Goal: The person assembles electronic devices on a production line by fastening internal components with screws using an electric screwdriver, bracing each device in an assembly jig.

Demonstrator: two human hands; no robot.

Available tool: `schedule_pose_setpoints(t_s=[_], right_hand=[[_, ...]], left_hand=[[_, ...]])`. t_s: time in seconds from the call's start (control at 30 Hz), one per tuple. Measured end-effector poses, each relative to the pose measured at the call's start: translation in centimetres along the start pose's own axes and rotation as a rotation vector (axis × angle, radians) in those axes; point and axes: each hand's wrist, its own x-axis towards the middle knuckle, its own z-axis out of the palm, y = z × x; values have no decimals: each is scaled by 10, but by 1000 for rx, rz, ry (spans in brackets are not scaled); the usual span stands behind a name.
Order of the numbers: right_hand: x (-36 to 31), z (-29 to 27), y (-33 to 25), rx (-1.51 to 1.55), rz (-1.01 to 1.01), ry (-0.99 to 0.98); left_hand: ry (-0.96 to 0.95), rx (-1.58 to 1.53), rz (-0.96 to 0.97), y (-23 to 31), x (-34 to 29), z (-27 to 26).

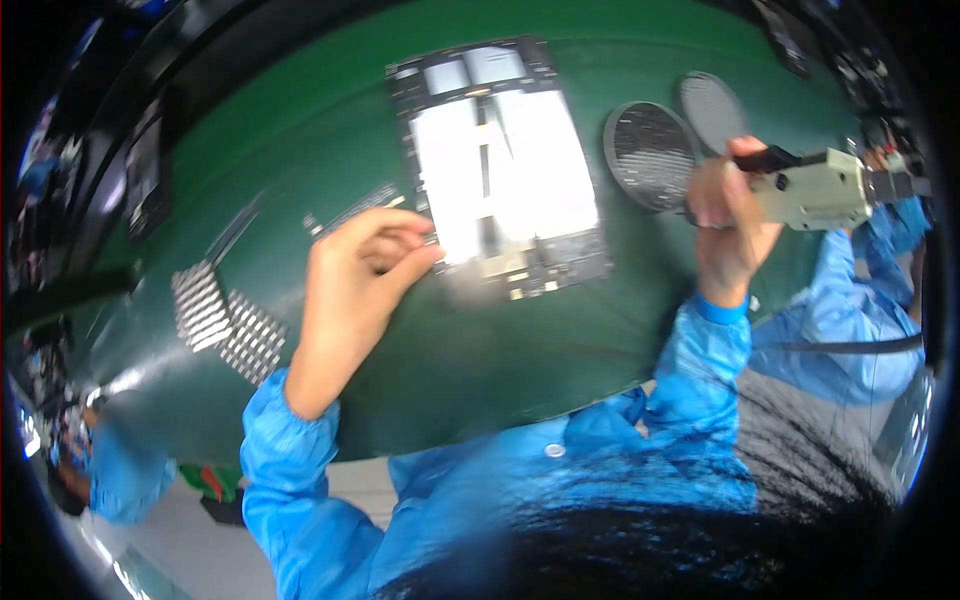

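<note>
An opened tablet-like device (590, 255) lies on the green table, with two large bright white panels and a dark board at its near end. At its lower left edge is my left hand (350, 265), thumb and fingers pinched together. Whatever is between those fingertips is hidden. To the right, my right hand (725, 215) is wrapped around a pale beige powered screwdriver (815, 190), held sideways beyond the device. Just beyond my left hand lies a narrow strip with small parts (365, 203).
Two round dishes, one dark (650, 155) and one grey (712, 108), sit left of and behind the screwdriver. Two trays of small metallic pieces (200, 305) (253, 335) lie at left, below thin tweezers (237, 228). A person in blue (840, 320) is at the right.
</note>
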Motion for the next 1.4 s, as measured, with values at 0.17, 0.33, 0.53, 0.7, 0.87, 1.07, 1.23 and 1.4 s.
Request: schedule_pose_setpoints(t_s=[0.17, 0.33, 0.53, 0.7, 0.87, 1.07, 1.23, 1.4], right_hand=[[2, 0, 14, 139, -17, 165], [3, -4, 22, 185, -60, 181], [7, -7, 25, 146, -65, 165], [6, -9, 25, 47, -56, 114], [6, -11, 28, 21, -48, 103], [5, -16, 21, 99, -22, 95], [5, -13, 23, 92, -5, 92], [2, -12, 22, 14, 53, 41]], left_hand=[[-62, -237, -236, -21, 4, -10], [-49, -229, -285, -8, 4, -1], [-51, -273, -243, -3, 5, 3], [-60, -278, -207, -2, 3, 3], [-45, -271, -222, -1, 2, 4], [-51, -288, -237, 2, 4, 6], [-59, -306, -219, -4, 2, 3], [-53, -313, -254, 0, 1, -1]])
